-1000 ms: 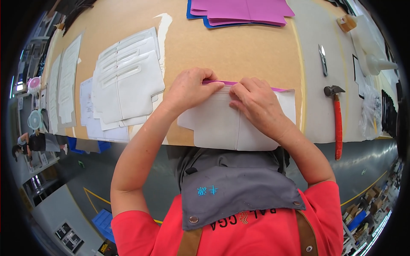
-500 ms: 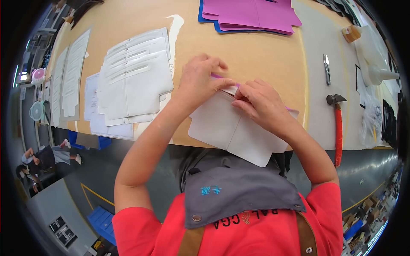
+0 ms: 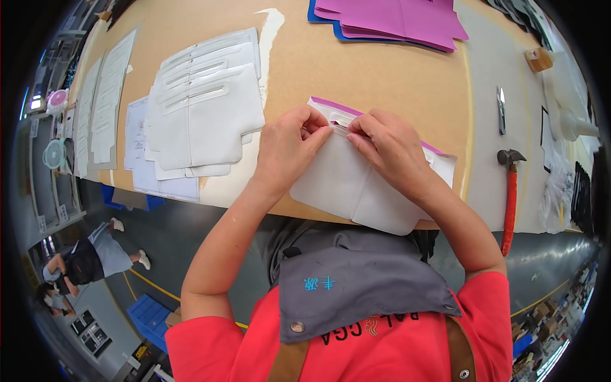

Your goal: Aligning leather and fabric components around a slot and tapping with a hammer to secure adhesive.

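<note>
At the near edge of the table, a white leather-like panel point(image 3: 347, 194) lies in front of me, a purple layer point(image 3: 334, 105) showing along its far edge. A narrow slot runs near that far edge, with a bit of purple inside. My left hand point(image 3: 289, 146) pinches the panel at the left end of the slot, thumb against fingers. On the right of the slot, my right hand point(image 3: 394, 153) pinches the same panel, its fingertips a little apart from the left ones. The fingers partly hide the slot's edges.
Left of my hands rests a stack of white slotted panels point(image 3: 207, 137). Purple panels point(image 3: 391, 22) over blue ones lie at the far side. To the right are thread snips point(image 3: 501, 111), a red-handled hammer point(image 3: 511, 197) and a white bottle point(image 3: 566, 124). A person point(image 3: 89, 261) walks at left.
My left hand has come down from the panel's far edge to the slot, its fingers now drawn together. More of the purple edge shows. The person at left has moved.
</note>
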Motion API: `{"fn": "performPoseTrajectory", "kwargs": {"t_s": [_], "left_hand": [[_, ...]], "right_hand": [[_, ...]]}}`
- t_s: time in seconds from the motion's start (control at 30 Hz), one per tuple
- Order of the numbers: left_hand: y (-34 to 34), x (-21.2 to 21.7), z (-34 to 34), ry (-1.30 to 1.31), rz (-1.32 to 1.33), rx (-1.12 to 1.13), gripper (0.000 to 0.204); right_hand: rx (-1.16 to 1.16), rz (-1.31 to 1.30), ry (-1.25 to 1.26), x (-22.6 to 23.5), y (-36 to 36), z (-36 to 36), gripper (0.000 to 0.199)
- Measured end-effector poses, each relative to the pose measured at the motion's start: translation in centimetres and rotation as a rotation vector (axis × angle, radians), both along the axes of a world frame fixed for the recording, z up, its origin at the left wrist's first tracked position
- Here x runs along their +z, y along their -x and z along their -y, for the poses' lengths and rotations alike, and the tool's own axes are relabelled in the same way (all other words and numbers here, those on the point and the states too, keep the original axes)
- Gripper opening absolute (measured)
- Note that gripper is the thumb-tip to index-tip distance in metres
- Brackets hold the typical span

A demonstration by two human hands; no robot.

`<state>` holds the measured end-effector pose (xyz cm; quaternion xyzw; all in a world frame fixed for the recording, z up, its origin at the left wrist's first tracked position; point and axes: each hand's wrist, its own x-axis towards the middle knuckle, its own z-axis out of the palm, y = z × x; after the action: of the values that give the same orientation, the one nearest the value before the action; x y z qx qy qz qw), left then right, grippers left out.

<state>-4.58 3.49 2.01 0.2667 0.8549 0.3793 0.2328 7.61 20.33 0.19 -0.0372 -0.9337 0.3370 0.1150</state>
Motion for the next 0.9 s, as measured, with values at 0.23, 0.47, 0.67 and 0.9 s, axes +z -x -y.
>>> {"fn": "performPoseTrajectory", "kwargs": {"t_s": [0.23,0.47,0.67,0.9], "left_hand": [[0.9,-0.1,-0.3,0.003,0.021,-0.056,0.019],[1.5,0.0,-0.5,0.015,0.096,-0.054,0.025],[1.9,0.3,-0.8,0.059,0.119,-0.062,0.025],[2.6,0.3,-1.2,0.075,0.184,-0.049,0.022]], "right_hand": [[-0.010,-0.075,0.040,-0.9,0.2,0.2,0.012],[0.020,-0.109,0.105,-1.1,0.5,0.1,0.013],[0.058,-0.133,0.055,-1.5,0.5,-0.2,0.016],[0.186,-0.213,-0.140,-2.4,0.3,-1.2,0.035]]}}
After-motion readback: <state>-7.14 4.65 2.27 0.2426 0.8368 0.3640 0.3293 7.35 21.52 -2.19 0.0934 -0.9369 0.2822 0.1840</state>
